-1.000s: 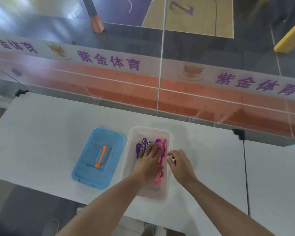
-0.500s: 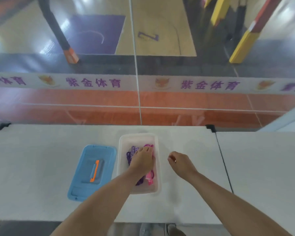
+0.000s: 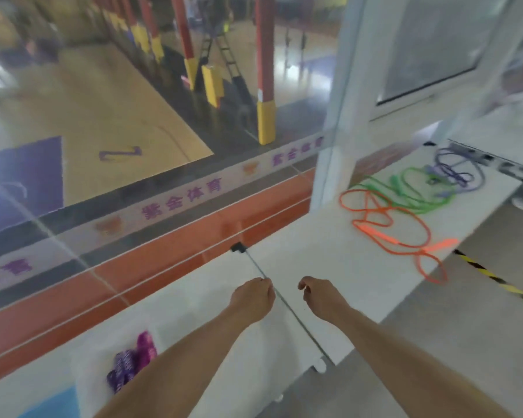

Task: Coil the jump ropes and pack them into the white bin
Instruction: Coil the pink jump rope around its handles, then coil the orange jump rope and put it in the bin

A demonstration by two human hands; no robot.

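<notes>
Two coiled ropes, purple point(image 3: 122, 369) and pink point(image 3: 146, 348), sit in the white bin point(image 3: 86, 384) behind the left hand point(image 3: 252, 298); orange point(image 3: 396, 233), green point(image 3: 411, 191) and lilac point(image 3: 456, 170) ropes lie loose on the surface point(image 3: 329, 245) ahead-right of the right hand point(image 3: 320, 297); both hands empty, loosely curled, apart.

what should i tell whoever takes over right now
Left hand and right hand: both hold nothing, fingers loosely curled, above the table.
Done: purple rope and pink rope lie coiled in the white bin, near the bottom left of the view.
Left: orange rope, green rope and lilac rope lie loose at the far right of the table; coil each and pack it.
</notes>
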